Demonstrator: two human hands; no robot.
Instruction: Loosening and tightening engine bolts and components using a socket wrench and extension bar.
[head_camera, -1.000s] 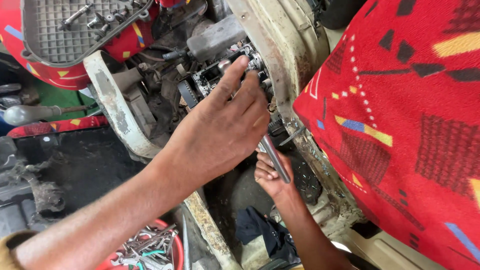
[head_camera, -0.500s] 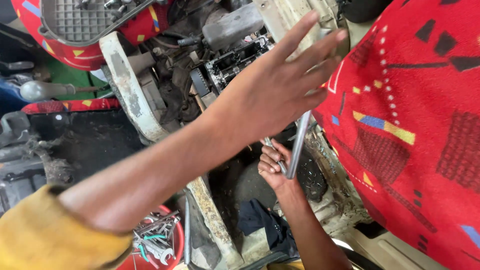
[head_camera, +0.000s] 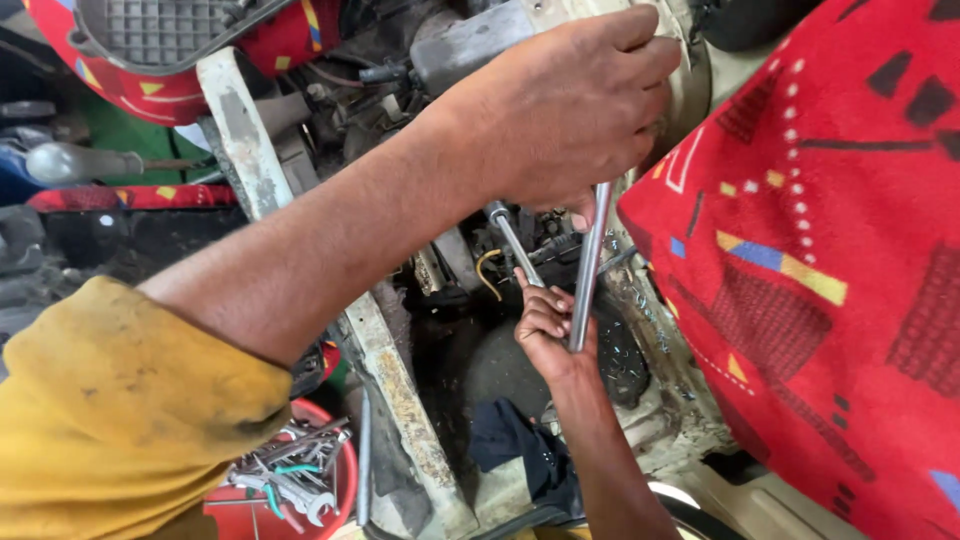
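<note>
My left hand (head_camera: 570, 110) reaches across from a yellow sleeve at the lower left and is closed around the top end of a long shiny metal bar (head_camera: 588, 260). The bar stands nearly upright over the open engine bay (head_camera: 470, 250). My right hand (head_camera: 548, 325) comes up from below and grips the bar's lower end. A second, shorter steel rod (head_camera: 515, 245) slants from that hand up into the machinery. The bar's upper tip is hidden inside my left fist.
A red patterned seat cover (head_camera: 820, 250) fills the right side. A red bowl of spanners and tools (head_camera: 300, 470) sits at the lower left beside a worn beige frame rail (head_camera: 400, 400). A grey gridded tray (head_camera: 160, 30) lies top left, a knobbed lever (head_camera: 70, 162) left, a dark cloth (head_camera: 520, 450) below.
My left hand lifted off the engine parts, spread its fingers, then closed on the bar's top. The bar swung from slanted to nearly upright in my right hand.
</note>
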